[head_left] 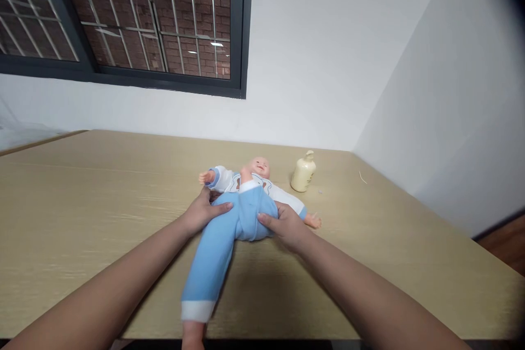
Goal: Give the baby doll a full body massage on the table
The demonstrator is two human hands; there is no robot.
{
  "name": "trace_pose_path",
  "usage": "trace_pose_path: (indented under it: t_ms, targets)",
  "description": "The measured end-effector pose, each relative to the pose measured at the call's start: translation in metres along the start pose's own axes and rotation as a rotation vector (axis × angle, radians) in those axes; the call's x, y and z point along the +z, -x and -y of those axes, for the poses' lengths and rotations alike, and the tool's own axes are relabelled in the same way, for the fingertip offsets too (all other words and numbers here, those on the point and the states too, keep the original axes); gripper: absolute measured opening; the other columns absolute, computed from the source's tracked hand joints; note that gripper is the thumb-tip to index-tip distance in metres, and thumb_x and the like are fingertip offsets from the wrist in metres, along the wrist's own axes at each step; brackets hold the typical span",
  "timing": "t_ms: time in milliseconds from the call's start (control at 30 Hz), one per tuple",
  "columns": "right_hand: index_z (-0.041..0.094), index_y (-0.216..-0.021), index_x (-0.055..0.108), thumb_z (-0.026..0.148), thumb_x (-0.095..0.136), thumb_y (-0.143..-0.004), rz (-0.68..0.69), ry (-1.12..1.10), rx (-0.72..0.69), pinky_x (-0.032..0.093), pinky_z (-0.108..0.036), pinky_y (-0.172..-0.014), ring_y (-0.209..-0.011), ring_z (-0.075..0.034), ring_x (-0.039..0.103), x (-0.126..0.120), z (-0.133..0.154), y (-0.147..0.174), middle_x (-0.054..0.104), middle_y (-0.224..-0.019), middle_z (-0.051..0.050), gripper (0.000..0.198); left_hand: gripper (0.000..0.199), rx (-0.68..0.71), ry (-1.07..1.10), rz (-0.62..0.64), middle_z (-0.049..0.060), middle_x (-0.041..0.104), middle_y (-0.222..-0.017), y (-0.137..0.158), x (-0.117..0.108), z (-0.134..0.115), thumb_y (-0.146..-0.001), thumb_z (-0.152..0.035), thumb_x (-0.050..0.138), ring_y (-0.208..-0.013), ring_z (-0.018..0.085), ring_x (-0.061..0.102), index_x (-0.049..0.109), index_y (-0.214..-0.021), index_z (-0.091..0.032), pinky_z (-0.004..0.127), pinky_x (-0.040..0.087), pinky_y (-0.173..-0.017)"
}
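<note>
A baby doll (260,167) lies on its back on the wooden table, head toward the wall. It wears a white top with blue cuffs and light blue trousers (209,262) with white hems. One leg stretches toward me past the table's front edge; the other is folded up over the belly, its foot near the chin. My left hand (203,210) grips the doll's hip on the left, thumb on the trousers. My right hand (287,224) holds the folded leg's thigh on the right, thumb on top. The fingers beneath are partly hidden.
A cream bottle (303,174) with a pump-like top stands right of the doll's head. A thin pale strip (362,177) lies farther right on the table (102,186). White walls and a barred window (156,16) rise behind; a side wall stands at the right.
</note>
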State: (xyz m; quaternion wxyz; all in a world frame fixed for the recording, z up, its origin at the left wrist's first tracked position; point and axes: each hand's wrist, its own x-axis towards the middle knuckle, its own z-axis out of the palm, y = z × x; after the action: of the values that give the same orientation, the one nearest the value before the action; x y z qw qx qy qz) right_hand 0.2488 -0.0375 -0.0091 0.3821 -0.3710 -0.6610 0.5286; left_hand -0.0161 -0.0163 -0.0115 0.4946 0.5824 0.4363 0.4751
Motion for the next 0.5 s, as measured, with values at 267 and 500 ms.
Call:
trace_pose_path:
  t_ms: [267,500]
  targets:
    - [0.023,-0.104,0.076,0.031,0.070,-0.082,0.100,-0.029,-0.171,0.048,-0.045,-0.101,-0.113,-0.028,0.064,0.004,0.010,0.005,0.071,-0.117,-0.006,0.024,0.085,0.063,-0.080,-0.112,0.017,0.061,-0.136,0.002,0.000,-0.008,-0.062,-0.041,0.087,-0.130,0.041,0.052,0.052,-0.135,-0.017,0.054,0.043,-0.108]
    - [0.026,-0.113,0.074,0.029,0.062,-0.087,0.123,0.008,-0.157,0.049,-0.046,-0.102,-0.114,-0.026,0.065,0.004,0.014,0.007,0.070,-0.122,-0.006,0.028,0.085,0.048,-0.091,-0.110,0.017,0.062,-0.135,0.002,0.000,-0.010,-0.061,-0.042,0.087,-0.129,0.041,0.053,0.054,-0.135,-0.016,0.055,0.042,-0.109]
